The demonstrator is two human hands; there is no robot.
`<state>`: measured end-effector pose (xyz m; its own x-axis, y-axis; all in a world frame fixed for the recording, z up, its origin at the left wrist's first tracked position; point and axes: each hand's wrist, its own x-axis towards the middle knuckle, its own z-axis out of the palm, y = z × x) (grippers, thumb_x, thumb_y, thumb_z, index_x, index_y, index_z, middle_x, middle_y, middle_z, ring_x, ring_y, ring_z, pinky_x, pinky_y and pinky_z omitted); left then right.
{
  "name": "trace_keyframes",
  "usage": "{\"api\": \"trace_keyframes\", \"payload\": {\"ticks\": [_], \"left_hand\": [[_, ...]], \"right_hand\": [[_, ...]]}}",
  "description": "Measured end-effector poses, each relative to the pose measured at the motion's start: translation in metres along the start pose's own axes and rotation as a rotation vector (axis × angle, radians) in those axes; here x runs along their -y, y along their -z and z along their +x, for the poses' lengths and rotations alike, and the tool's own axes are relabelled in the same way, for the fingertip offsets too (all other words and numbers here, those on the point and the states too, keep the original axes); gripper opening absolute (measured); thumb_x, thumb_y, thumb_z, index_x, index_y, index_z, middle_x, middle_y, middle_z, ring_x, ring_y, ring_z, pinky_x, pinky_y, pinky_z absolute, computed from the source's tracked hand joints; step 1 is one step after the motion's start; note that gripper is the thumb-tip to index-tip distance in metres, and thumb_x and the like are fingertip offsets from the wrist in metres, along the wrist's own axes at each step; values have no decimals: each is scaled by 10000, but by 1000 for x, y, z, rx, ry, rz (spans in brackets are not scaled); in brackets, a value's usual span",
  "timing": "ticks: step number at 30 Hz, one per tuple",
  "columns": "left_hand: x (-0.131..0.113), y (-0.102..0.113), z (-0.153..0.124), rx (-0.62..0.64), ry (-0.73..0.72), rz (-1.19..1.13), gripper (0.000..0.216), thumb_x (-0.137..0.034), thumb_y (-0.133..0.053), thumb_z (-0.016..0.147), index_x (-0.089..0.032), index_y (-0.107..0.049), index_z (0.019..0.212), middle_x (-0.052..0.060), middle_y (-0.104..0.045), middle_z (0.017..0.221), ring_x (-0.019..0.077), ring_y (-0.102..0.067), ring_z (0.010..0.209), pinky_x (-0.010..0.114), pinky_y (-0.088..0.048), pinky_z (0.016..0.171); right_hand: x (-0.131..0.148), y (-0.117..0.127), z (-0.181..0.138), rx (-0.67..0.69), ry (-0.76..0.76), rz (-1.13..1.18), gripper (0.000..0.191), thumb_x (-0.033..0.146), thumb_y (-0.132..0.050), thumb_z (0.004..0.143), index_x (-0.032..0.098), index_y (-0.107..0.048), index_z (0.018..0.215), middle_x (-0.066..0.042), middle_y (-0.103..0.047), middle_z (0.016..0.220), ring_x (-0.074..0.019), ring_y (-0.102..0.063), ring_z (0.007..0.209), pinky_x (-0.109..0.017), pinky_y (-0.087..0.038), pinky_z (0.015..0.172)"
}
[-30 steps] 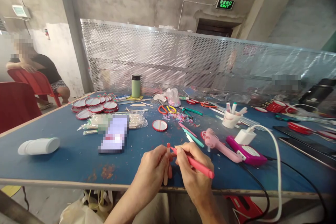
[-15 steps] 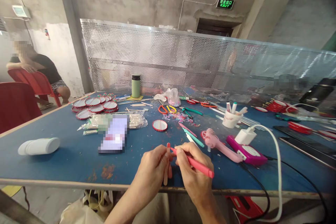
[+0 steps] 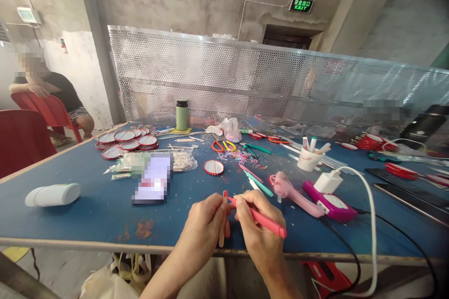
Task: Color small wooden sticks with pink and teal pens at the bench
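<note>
Near the table's front edge, my left hand pinches a wooden craft stick that stands nearly upright in the picture, its top end coloured red. My right hand is closed around a pink-red marker pen, whose tip points left and meets or nearly meets the upper part of the stick. Just beyond my hands lies a small round disc with a red rim. Pink, teal and white pens lie beyond my right hand.
A phone leans on bagged sticks, left of my hands. A white bottle lies far left. To the right are a pink handheld device, a magenta power block and a pen cup. A person sits at left.
Almost nothing differs. Both hands keep their places, with the marker's tip still at the stick's upper end.
</note>
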<state>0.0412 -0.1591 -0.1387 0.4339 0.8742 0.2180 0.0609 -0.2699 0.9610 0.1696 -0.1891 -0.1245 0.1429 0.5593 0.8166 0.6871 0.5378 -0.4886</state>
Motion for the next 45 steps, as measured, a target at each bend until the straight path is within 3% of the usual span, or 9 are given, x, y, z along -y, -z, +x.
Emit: {"api": "trace_keyframes", "payload": {"ticks": [4,9,28,45], "left_hand": [[-1,0,0,-18,-8,25,337,-412,-427,969,-192,-510,727,-10,-589,551,98,-483,469,201,-342,508],[-2,0,0,-28,-11,60,352,-382,-434,961,-189,-518,679,-3,-605,554,100,-495,480,200,-346,513],[10,-6,6,-13,26,-36,417,-526,-432,948,-201,-493,694,-19,-575,509,79,-420,371,194,-281,402],[3,-1,4,-12,6,54,355,-387,-440,948,-190,-517,663,-18,-587,532,79,-451,420,186,-330,466]], "right_hand": [[-1,-1,-3,-73,-35,-2,223,218,-550,951,191,-584,733,36,-600,578,-98,-544,479,-197,-430,496],[-2,0,-4,-32,-10,10,230,213,-539,952,192,-579,726,42,-592,575,-90,-541,476,-184,-425,493],[-3,-1,-4,-67,-30,-3,265,250,-543,960,194,-566,702,41,-588,559,-90,-533,461,-184,-427,482],[-3,0,-2,-17,11,-12,225,217,-535,945,190,-594,729,43,-593,559,-93,-536,457,-188,-421,476]]}}
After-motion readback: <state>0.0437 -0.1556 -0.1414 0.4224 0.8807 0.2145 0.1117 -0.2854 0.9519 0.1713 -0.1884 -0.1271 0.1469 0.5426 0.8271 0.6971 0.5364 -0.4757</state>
